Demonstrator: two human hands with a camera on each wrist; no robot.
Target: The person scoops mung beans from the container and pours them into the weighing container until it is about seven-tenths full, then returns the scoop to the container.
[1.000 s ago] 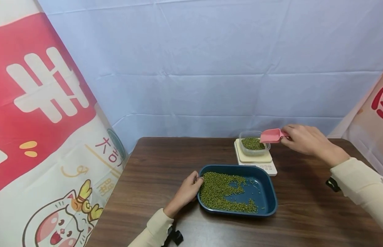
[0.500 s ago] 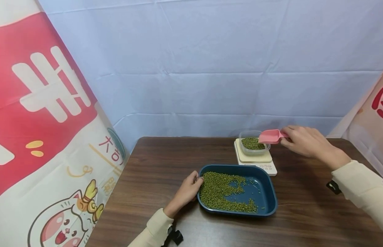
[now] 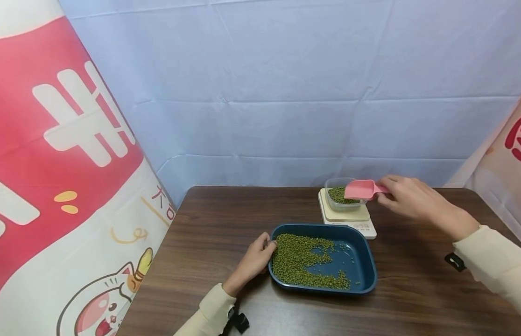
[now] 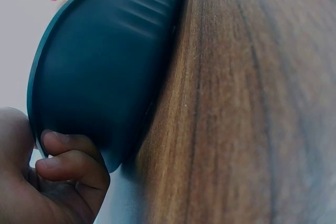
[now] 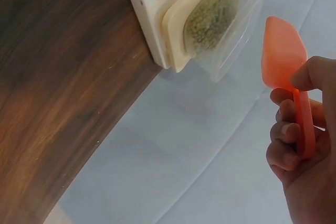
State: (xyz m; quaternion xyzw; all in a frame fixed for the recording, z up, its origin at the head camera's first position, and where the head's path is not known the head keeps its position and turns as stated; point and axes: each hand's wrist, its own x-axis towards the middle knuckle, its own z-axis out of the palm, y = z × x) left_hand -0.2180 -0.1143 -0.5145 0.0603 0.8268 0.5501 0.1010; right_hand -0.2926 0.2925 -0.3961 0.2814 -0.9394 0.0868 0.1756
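My right hand (image 3: 416, 198) grips the handle of a pink scoop (image 3: 359, 190), fingers wrapped round it and thumb near the blade in the right wrist view. The scoop overlaps the right side of a clear plastic container (image 3: 330, 198) in the head view. Green mung beans (image 5: 211, 18) lie inside that container, which stands on a white kitchen scale (image 3: 363, 228). My left hand (image 3: 255, 257) pinches the left rim of a dark blue tray (image 3: 367, 268), with curled fingers against its outer wall in the left wrist view. More mung beans (image 3: 292, 266) cover the tray's left and front parts.
The brown wooden table (image 3: 218, 214) bears the tray and the scale. Behind its far edge hangs a pale blue cloth (image 3: 285, 130). A red and white printed cloth (image 3: 88, 224) hangs at the left, another printed cloth (image 3: 504, 172) at the right.
My right hand has moved the scoop a little left and down, further over the container. The left hand and the tray have stayed where they were.
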